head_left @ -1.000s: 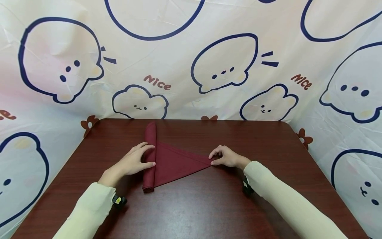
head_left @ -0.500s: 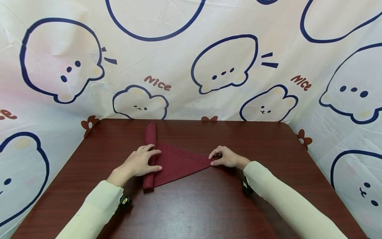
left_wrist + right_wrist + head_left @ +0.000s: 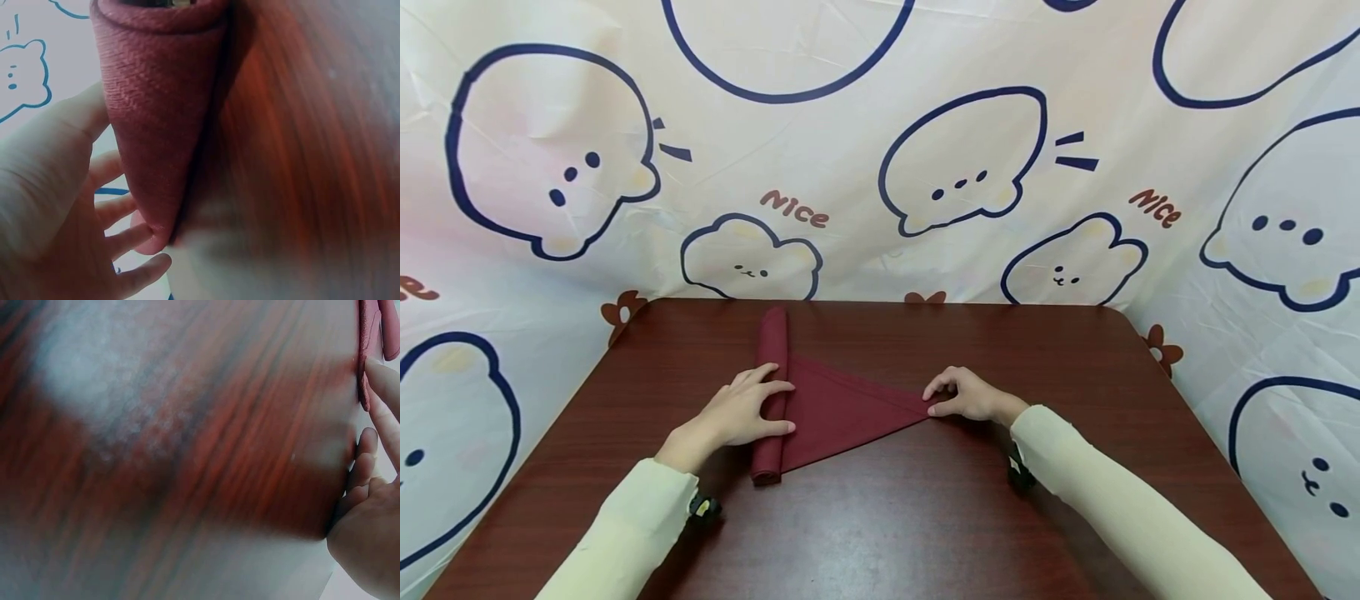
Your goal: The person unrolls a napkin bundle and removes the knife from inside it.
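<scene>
The fingers of the left hand point(image 3: 730, 414) are spread and loose, draped across the roll point(image 3: 772, 333) of dark red cloth without clenching it, the thumb reaching past its right side. Well to the right of the roll, the right hand point(image 3: 973, 396) has curled fingers and seems to pinch the tip of the cloth point(image 3: 842, 417), which lies flat as a triangle narrowing away from the roll. Under the roll spreads the brown worktop point(image 3: 880, 533); beyond it hangs a cartoon-printed sheet point(image 3: 850, 150). I'd judge this the rolling-up stage; the next move likely calls for turning the roll rightward, tip held taut, keeping the layers even.
</scene>
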`<state>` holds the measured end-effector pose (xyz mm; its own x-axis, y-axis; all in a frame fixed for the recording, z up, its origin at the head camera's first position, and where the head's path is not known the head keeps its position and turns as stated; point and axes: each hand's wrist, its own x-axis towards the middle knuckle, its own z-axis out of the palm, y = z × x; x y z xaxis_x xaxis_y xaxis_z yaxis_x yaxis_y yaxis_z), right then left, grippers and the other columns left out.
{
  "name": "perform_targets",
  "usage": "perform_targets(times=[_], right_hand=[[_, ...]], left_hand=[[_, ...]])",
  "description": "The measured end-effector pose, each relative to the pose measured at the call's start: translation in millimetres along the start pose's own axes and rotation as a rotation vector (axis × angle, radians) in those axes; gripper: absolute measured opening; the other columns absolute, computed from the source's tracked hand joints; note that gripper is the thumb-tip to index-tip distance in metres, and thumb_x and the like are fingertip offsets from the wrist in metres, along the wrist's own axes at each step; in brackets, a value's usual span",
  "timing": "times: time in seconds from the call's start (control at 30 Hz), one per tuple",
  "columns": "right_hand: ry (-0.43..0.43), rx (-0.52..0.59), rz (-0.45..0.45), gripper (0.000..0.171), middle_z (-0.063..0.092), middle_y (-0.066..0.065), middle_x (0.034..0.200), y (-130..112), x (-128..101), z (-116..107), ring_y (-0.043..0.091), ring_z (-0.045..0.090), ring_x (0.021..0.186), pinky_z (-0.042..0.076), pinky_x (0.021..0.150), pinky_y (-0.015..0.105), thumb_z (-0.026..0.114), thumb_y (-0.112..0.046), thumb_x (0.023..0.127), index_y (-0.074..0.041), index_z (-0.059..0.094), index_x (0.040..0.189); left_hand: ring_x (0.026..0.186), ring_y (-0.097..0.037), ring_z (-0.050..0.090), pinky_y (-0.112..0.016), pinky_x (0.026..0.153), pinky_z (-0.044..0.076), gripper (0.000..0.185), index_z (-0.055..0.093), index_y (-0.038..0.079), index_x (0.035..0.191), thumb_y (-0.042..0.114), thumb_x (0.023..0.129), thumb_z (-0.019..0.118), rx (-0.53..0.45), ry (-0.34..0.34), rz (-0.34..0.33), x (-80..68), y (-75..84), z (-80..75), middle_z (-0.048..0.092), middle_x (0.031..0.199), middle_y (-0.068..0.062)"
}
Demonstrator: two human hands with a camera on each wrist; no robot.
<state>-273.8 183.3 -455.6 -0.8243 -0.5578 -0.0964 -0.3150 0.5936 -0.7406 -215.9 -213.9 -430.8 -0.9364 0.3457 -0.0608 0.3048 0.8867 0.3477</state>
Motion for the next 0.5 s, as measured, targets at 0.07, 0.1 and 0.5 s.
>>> perform_targets(times=[0.07, 0.1, 0.5], right_hand=[[0.000, -0.001, -0.003, 0.013, 0.064, 0.008, 0.104, 0, 0, 0, 0.018, 0.045, 0.094, 0.036, 0.085, 0.031, 0.078, -0.010, 0.088, -0.008, 0.076, 0.100], [-0.001, 0.000, -0.005, 0.013, 0.064, 0.008, 0.104, 0, 1, 1, 0.018, 0.045, 0.094, 0.037, 0.085, 0.031, 0.078, -0.010, 0.088, -0.008, 0.076, 0.100], [0.002, 0.019, -0.001, 0.013, 0.064, 0.007, 0.103, 0, 0, 1, 0.018, 0.046, 0.095, 0.037, 0.086, 0.031, 0.078, -0.010, 0.087, -0.008, 0.076, 0.100]], left_hand=[[0.144, -0.050, 0.032, -0.072, 0.107, 0.034, 0.062, 0.062, 0.016, 0.138, 0.046, 0.085, 0.077, -0.012, -0.002, -0.007, -1.6, -1.8, -1.1, 0.035, 0.160, -0.022], [0.144, -0.050, 0.032, -0.072, 0.106, 0.034, 0.062, 0.061, 0.016, 0.138, 0.046, 0.085, 0.077, -0.016, -0.003, -0.009, -2.3, -2.7, -1.5, 0.035, 0.160, -0.022], [0.142, -0.053, 0.033, -0.077, 0.104, 0.033, 0.063, 0.059, 0.017, 0.138, 0.047, 0.086, 0.076, -0.073, -0.004, -0.023, -9.6, -12.7, -7.0, 0.034, 0.160, -0.024]])
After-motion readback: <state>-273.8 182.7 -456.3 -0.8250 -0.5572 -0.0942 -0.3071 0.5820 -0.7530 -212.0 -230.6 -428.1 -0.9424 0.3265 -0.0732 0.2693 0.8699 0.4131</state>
